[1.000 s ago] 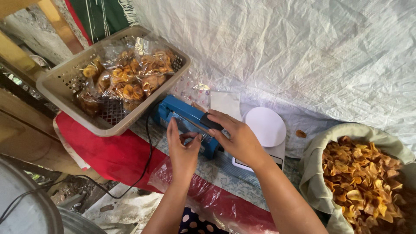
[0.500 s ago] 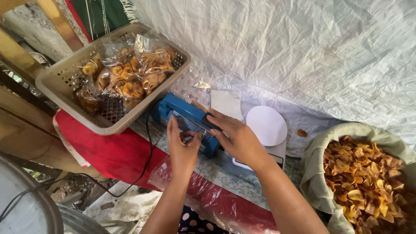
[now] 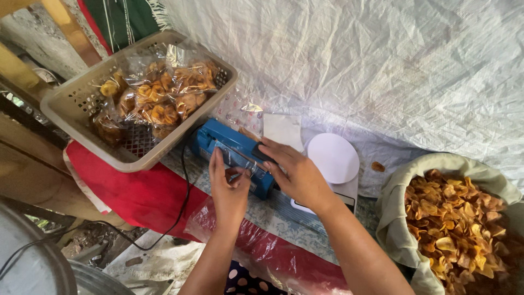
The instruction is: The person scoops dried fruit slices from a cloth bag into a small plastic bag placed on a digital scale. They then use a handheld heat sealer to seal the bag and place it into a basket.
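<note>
The right hand (image 3: 297, 175) presses flat on the arm of the blue heat sealer (image 3: 234, 155), its grip pushing rather than clenched. The left hand (image 3: 229, 188) pinches what seems to be a clear bag's edge at the sealer's front, though the bag itself is hard to make out. Behind, a beige basket (image 3: 71, 112) already holds several sealed snack packets (image 3: 158, 95). To the right, beside a white scale (image 3: 333, 158), a sack of loose chips (image 3: 458, 218) remains nearly full.
</note>
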